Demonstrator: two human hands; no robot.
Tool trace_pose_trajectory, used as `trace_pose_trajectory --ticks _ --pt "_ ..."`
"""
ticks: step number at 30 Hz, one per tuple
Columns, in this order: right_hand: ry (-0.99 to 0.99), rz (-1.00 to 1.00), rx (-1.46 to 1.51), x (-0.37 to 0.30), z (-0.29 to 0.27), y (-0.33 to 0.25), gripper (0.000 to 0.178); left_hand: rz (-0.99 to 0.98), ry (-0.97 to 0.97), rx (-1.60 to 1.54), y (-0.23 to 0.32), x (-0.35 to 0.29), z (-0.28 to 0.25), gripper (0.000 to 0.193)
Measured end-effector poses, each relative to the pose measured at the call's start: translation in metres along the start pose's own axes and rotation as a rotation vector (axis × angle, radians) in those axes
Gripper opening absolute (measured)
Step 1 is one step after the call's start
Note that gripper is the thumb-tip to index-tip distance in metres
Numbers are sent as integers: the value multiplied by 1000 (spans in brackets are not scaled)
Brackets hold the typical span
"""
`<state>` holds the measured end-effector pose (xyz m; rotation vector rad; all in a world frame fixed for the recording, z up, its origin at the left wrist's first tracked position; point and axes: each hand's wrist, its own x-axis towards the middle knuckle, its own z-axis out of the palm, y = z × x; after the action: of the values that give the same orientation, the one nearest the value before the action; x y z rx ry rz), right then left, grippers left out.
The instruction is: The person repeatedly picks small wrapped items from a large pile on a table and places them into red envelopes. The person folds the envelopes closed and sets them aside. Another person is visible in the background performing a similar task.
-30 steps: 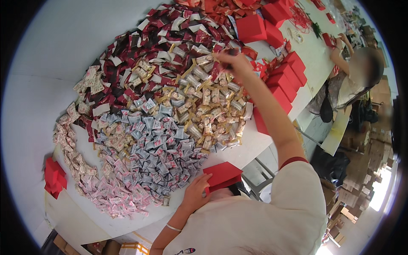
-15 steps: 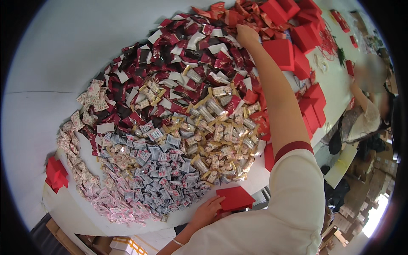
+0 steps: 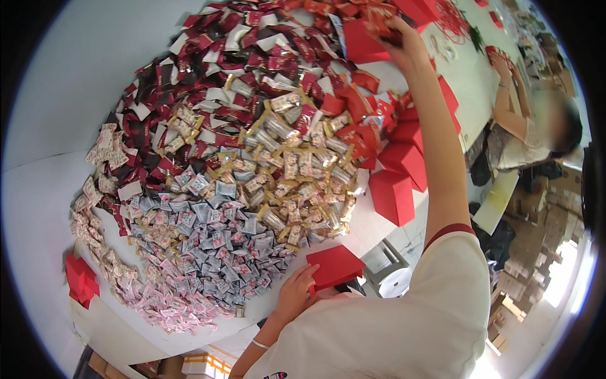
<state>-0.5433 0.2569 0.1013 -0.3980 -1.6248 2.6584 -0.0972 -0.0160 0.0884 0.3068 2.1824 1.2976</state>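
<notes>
My left hand (image 3: 295,294) grips the side of a red box (image 3: 336,264) at the near edge of the table. Far off, at the end of my outstretched arm, my right hand (image 3: 407,43) pinches a red wrapped packet (image 3: 380,18) above a red box (image 3: 364,44). A large heap of small packets lies between my hands: maroon packets (image 3: 214,95) at the back, gold-ended clear packets (image 3: 297,167) in the middle, grey-blue sachets (image 3: 233,246) nearer me, and pink sachets (image 3: 173,306) at the near left.
More red boxes (image 3: 392,197) stand along the table's right side, beside loose red packets (image 3: 363,142). A folded red piece (image 3: 81,279) lies at the far left. Red cords (image 3: 451,22) lie at the far right. Another person (image 3: 517,129) works across there; cardboard boxes (image 3: 536,246) fill the floor behind.
My right hand has lifted off the far red packets and moved right, now with a red packet in its fingers. My left hand still holds the red box. The view has shifted.
</notes>
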Motion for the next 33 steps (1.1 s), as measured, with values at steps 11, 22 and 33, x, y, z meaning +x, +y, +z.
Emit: trace_pose_trajectory --ticks 11,22,33 --pt "-215 105 -699 -88 -28 37 30 -47 103 -63 13 -3 7 25" --pt "23 -403 -2485 53 42 105 24 23 57 99 9 -5 7 21" --pt "-258 81 -629 -59 24 -20 21 106 158 121 -4 -14 18 34"
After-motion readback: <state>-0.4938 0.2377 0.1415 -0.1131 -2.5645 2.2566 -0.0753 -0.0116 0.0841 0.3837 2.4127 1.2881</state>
